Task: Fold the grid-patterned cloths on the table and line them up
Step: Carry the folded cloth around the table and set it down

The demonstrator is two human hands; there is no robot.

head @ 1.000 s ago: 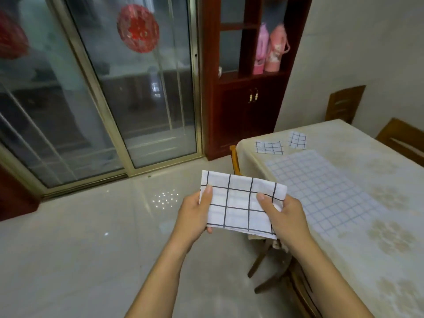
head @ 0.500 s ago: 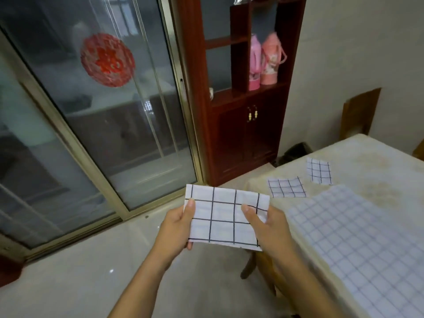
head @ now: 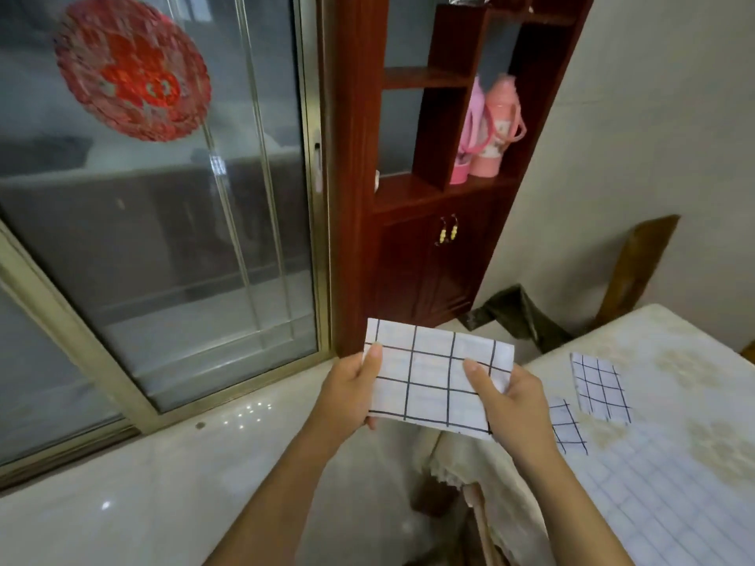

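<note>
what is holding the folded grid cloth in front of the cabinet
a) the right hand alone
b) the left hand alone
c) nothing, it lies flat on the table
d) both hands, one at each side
d: the left hand pinches one side of the folded grid cloth and the right hand pinches the other, thumbs on its front, holding it up in the air.

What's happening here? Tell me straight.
A person is partway through folding grid-patterned cloths. The left grip and the right grip each pinch one end of a folded cloth, held in the air near the corner of the table. A small folded cloth and a second small cloth already lie side by side on it. A large grid cloth is spread flat beside them, not yet folded.
</note>
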